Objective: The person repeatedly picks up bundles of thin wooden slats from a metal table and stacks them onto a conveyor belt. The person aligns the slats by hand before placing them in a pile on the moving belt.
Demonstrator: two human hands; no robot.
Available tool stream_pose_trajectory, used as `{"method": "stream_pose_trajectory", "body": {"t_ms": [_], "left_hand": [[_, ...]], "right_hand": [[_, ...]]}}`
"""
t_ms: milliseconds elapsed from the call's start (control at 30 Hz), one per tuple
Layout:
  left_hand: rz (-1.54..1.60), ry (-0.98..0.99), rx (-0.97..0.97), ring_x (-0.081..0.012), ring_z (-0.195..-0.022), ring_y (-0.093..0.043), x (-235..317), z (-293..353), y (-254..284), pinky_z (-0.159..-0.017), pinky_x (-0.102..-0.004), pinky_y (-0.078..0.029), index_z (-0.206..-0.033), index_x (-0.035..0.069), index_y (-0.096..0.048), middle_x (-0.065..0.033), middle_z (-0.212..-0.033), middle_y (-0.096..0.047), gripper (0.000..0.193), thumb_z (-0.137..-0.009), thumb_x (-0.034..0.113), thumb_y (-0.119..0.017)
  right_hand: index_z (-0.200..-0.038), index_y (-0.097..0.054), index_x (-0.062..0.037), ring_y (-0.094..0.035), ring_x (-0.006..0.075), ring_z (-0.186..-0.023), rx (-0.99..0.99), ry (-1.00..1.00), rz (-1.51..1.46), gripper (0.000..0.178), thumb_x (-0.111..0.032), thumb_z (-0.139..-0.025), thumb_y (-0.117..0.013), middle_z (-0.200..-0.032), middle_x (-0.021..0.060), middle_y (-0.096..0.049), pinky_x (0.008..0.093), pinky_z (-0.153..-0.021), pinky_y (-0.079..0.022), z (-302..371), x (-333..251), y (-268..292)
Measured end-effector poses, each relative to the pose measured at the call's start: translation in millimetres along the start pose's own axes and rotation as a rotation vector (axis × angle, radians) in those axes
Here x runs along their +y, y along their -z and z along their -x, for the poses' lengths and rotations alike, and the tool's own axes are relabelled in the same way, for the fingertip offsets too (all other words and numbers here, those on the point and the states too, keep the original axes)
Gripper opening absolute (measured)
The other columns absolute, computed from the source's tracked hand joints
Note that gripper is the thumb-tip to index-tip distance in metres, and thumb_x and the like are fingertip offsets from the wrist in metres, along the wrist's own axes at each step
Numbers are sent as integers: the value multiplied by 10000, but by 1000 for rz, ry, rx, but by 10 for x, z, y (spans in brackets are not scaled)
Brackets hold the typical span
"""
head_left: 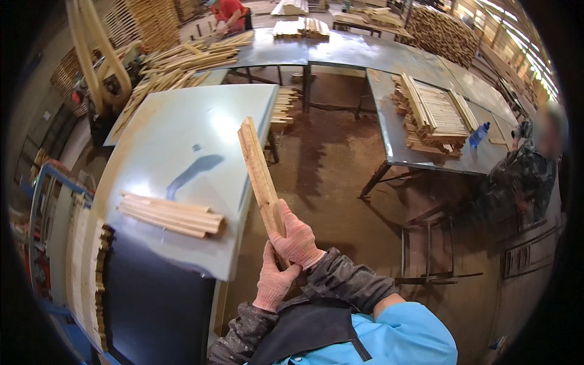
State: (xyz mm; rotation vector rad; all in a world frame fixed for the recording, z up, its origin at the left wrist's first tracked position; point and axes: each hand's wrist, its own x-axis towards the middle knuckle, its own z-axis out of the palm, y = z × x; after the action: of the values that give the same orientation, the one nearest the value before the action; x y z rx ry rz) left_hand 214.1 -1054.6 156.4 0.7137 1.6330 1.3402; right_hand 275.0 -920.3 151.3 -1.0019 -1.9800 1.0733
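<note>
A long wooden strip (258, 173) with a lengthwise groove or seam rises in front of me, tilted away to the upper left. My right hand (296, 238), in a pinkish work glove, is closed round its lower part. Just below, my left hand (275, 277), gloved the same way, grips the strip near its bottom end, which the hands partly hide. To the left, a small row of wooden strips (170, 214) lies on a smooth pale tabletop (225, 121).
A metal table (389, 121) at right bears stacked strips (432, 115) and a blue bottle (479, 135); a person (529, 164) sits beside it. Loose strips (176, 64) heap up at far left, where a person in red (230, 15) stands. A dark panel (158, 298) lies at lower left.
</note>
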Motion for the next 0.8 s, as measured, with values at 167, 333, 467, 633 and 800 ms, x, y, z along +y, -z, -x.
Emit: {"method": "stream_pose_trajectory", "body": {"t_ms": [167, 333, 467, 633, 800], "left_hand": [[39, 79, -78, -263, -1351, -606, -237, -895, -684, -1156, -393, -502, -1577, 66, -441, -128, -1443, -626, 841, -847, 70, -860], [20, 33, -84, -216, -1257, -620, -307, -1769, -1218, -1089, -361, -531, -1484, 93, -498, -90, -1357, -643, 763, -843, 54, -911], [-151, 106, -145, -271, -1300, -648, -140, -2338, -1511, -1123, -388, -522, -1585, 116, -439, -124, -1401, -672, 861, -880, 244, -915], [-173, 124, -201, -367, -1539, -490, 512, -3360, -1587, -1237, -429, -439, -1713, 16, -277, -268, -1644, -493, 1050, -904, 310, -878], [331, -115, -17, -374, -1568, -437, 1073, -4741, -1331, -1292, -467, -379, -1677, -22, -341, -276, -1679, -437, 838, -965, 43, -777]], "right_hand": [[-1656, -401, 22, -742, 417, -1162, 32, 49, 22, 907, -284, -904, -804, -1328, 305, -706, 455, -986, -596, -497, 608, 624], [-1638, -428, 42, -752, 315, -1162, -99, -230, -35, 929, -308, -881, -837, -1290, 232, -754, 397, -1015, -584, -1108, 961, 1222], [-1505, -595, -35, -731, 396, -1174, -95, -397, -42, 767, -364, -853, -830, -1280, 263, -742, 469, -1016, -578, -1610, 1217, 1340], [-1422, -650, -21, -764, 279, -933, 29, -481, -195, 579, -206, -885, -761, -1045, 180, -781, 406, -858, -610, -2382, 1938, 1503], [-1331, -671, 6, -614, 139, -724, -70, -627, -203, 448, -31, -886, -709, -875, 44, -688, 310, -653, -519, -3413, 2450, 1718]]}}
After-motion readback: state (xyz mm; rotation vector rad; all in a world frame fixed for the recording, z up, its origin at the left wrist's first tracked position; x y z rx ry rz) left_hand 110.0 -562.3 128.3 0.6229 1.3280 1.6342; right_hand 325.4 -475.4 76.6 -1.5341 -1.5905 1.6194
